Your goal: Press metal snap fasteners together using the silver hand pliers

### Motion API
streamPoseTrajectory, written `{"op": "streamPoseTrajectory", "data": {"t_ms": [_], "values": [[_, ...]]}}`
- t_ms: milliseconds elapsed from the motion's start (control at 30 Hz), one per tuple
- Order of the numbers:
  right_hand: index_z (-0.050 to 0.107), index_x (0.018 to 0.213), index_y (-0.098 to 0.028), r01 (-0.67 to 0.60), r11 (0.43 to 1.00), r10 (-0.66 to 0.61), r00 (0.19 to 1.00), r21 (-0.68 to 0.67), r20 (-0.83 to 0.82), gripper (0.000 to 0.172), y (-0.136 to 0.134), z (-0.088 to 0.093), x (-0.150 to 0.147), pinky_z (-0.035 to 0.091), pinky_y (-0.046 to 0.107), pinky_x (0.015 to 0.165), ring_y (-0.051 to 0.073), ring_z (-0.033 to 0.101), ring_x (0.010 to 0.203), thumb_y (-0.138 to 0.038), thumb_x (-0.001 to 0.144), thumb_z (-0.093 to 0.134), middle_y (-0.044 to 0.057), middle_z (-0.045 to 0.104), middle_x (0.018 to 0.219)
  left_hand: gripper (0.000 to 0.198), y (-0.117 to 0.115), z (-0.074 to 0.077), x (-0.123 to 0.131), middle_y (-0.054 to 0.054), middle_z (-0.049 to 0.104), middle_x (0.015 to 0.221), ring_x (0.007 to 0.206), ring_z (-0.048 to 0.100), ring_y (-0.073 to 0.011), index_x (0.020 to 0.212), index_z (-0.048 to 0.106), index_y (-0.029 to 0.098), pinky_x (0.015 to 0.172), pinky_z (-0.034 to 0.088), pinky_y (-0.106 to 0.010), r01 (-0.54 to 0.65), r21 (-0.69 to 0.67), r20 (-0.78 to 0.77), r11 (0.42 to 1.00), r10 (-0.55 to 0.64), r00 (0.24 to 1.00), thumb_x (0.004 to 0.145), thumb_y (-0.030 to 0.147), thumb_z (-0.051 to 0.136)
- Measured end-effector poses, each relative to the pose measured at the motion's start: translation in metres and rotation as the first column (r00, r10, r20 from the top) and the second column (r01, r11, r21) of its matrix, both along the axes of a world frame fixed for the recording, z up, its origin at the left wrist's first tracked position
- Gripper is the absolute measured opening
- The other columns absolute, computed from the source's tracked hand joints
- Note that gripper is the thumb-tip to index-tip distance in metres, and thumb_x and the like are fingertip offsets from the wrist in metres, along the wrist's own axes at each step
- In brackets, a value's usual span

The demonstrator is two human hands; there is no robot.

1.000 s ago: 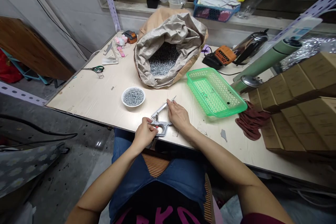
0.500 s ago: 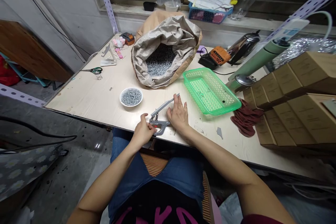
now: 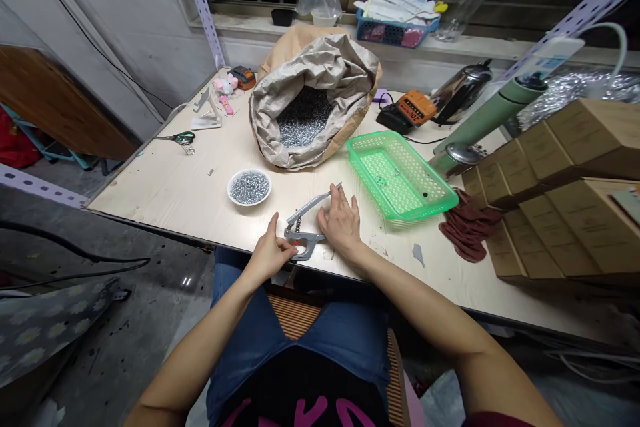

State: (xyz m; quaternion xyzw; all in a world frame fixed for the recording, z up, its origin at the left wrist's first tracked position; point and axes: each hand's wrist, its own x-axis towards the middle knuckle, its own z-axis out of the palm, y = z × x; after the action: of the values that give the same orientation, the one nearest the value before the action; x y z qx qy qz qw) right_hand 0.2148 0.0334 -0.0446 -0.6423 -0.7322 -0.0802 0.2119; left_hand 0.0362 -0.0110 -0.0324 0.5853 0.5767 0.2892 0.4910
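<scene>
Near the front edge of the table lies a grey hand tool [image 3: 310,247], its long lever [image 3: 310,205] raised at an angle and a dark coil spring below it. My left hand [image 3: 270,250] is at the tool's left end, its fingertips closed at a small red part [image 3: 295,243]; one finger points up. With fingers stretched and thumb apart, my right hand [image 3: 343,221] touches the free end of the lever; the body's right end runs to that hand. Beyond them stands a white bowl [image 3: 249,187] of small metal screws or similar pieces.
A large paper sack [image 3: 267,140] of metal pieces stands behind the bowl. A green basket [image 3: 403,213] is to the right, then dark red cloth [image 3: 470,227] and stacked cardboard boxes [image 3: 565,220]. Scissors [image 3: 184,138] lie left; a battery charger [image 3: 407,113] sits behind the basket.
My left hand has shifted slightly at the tool's end, and more of the red part's surroundings shows. My right hand stays at the lever. The view has tilted a little.
</scene>
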Motion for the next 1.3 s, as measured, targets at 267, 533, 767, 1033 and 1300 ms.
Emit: {"op": "streamPoseTrajectory", "data": {"t_ms": [267, 533, 767, 1033, 1300], "values": [[0.047, 0.124, -0.004, 0.008, 1.000, -0.007, 1.000, -0.006, 0.015, 0.046, -0.001, 0.001, 0.006, 0.027, 0.041, 0.097, 0.025, 0.047, 0.117, -0.028, 0.086, 0.037, 0.019, 0.060, 0.116, 0.093, 0.004, 0.002, 0.002, 0.002, 0.067, 0.065, 0.072, 0.064, -0.0153, 0.141, 0.016, 0.004, 0.076, 0.045, -0.025, -0.016, -0.059, -0.024, 0.998, 0.015, 1.000, 0.065, 0.010, 0.068], [0.052, 0.118, -0.008, 0.021, 0.999, -0.020, 0.999, -0.036, 0.035, 0.041, -0.003, 0.004, 0.006, 0.029, 0.039, 0.088, 0.026, 0.051, 0.106, -0.031, 0.087, 0.039, 0.017, 0.064, 0.103, 0.095, 0.010, -0.007, 0.003, 0.002, 0.063, 0.061, 0.072, 0.063, -0.0170, 0.140, 0.017, 0.003, 0.071, 0.044, -0.026, -0.031, -0.110, -0.021, 0.993, 0.028, 0.999, 0.061, 0.008, 0.070], [0.056, 0.110, -0.014, -0.026, 0.987, 0.043, 0.994, -0.161, 0.098, 0.041, -0.008, 0.015, 0.015, 0.032, 0.044, 0.088, 0.028, 0.049, 0.099, -0.043, 0.090, 0.036, 0.015, 0.061, 0.098, 0.095, 0.013, -0.007, 0.004, 0.002, 0.062, 0.064, 0.071, 0.062, -0.0172, 0.140, 0.017, 0.005, 0.067, 0.043, -0.026, -0.001, -0.121, -0.079, 0.993, -0.008, 0.997, 0.062, 0.011, 0.071], [0.033, 0.136, -0.009, -0.413, 0.776, 0.528, 0.839, -0.476, 0.133, 0.107, 0.006, 0.029, 0.061, 0.023, 0.054, 0.103, 0.036, 0.031, 0.128, -0.077, 0.058, 0.057, 0.022, 0.037, 0.137, 0.097, 0.018, 0.000, 0.005, 0.000, 0.063, 0.068, 0.071, 0.061, -0.0188, 0.140, 0.017, 0.005, 0.065, 0.043, -0.026, 0.038, -0.162, -0.152, 0.986, -0.063, 0.986, 0.062, 0.015, 0.073], [0.046, 0.125, -0.013, -0.421, 0.775, 0.531, 0.838, -0.472, 0.125, 0.080, 0.001, 0.037, 0.056, 0.038, 0.044, 0.091, 0.031, 0.048, 0.110, -0.058, 0.064, 0.069, 0.017, 0.054, 0.118, 0.083, 0.016, 0.002, 0.002, 0.001, 0.064, 0.066, 0.072, 0.062, -0.0187, 0.137, 0.026, 0.007, 0.067, 0.042, -0.026, 0.077, -0.133, -0.154, 0.988, -0.097, 0.983, 0.067, 0.018, 0.069]]}}
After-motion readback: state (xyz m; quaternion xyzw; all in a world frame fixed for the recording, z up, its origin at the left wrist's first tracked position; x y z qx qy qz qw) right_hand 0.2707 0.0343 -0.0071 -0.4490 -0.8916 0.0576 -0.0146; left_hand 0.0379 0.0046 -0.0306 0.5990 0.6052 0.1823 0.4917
